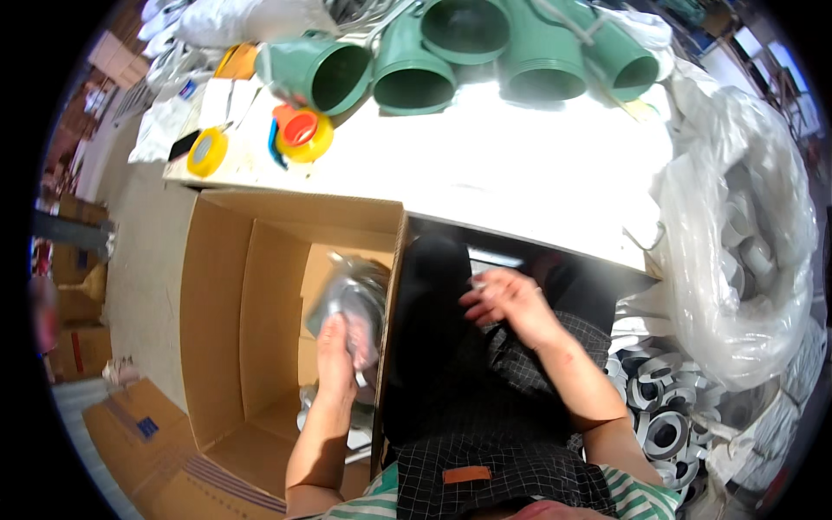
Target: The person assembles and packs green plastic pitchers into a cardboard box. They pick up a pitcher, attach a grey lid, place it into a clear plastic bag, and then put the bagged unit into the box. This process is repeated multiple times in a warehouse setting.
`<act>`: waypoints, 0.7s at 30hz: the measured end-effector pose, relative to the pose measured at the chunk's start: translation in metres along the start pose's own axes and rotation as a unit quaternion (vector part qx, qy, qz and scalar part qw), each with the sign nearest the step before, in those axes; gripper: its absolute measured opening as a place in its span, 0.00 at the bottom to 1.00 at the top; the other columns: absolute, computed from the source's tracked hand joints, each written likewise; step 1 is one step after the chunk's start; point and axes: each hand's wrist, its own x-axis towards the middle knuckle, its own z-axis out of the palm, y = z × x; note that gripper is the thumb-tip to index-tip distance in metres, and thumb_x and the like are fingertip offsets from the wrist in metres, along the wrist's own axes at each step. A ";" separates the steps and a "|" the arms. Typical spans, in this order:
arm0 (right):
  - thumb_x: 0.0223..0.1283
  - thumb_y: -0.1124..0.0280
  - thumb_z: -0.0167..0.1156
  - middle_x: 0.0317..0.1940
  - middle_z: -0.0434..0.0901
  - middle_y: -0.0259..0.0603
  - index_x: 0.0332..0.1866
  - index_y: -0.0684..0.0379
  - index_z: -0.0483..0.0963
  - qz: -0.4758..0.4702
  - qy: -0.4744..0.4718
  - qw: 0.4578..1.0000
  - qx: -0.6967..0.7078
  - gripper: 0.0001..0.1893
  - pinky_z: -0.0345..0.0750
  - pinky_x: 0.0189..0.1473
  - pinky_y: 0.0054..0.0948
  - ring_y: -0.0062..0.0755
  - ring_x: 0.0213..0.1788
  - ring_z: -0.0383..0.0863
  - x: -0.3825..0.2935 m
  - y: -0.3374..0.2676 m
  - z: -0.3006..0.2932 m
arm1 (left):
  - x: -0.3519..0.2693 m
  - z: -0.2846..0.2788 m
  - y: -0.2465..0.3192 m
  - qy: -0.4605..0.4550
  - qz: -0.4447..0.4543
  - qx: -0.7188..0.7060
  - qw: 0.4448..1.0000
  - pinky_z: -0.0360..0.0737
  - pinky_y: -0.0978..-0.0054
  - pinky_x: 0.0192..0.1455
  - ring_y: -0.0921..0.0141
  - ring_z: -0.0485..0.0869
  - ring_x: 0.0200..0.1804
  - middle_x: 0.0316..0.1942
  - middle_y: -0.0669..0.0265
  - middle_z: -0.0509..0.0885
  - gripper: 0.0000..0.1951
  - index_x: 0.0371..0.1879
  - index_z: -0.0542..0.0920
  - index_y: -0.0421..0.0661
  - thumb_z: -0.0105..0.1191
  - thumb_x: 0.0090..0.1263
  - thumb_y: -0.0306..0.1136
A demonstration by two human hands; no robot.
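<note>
My left hand (338,357) is inside the open cardboard box (214,312), gripping a plastic-wrapped item (354,305) that looks grey-green and is blurred. Below that hand, more pale and grey pieces lie partly hidden in the box. My right hand (504,299) hovers over my lap, its fingers slightly curled and blurred; whether it holds something small cannot be told. Along the back of the white-topped table (494,175) lie several green cylindrical containers (416,81), their open ends facing me.
Yellow tape rolls (208,153), a black phone-like object (184,145) and an orange ring-shaped part (300,127) sit at the table's left. At right are a large clear plastic bag (702,260) and a heap of grey-white round parts (666,435). A flattened carton (140,429) lies lower left.
</note>
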 end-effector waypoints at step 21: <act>0.78 0.66 0.52 0.62 0.76 0.46 0.66 0.66 0.69 -0.455 0.124 0.833 0.289 0.19 0.73 0.67 0.40 0.41 0.63 0.76 0.110 -0.180 -0.082 | 0.083 -0.080 -0.078 0.209 0.240 0.126 0.940 0.70 0.80 0.43 0.78 0.70 0.39 0.40 0.71 0.72 0.06 0.49 0.72 0.44 0.53 0.78 0.28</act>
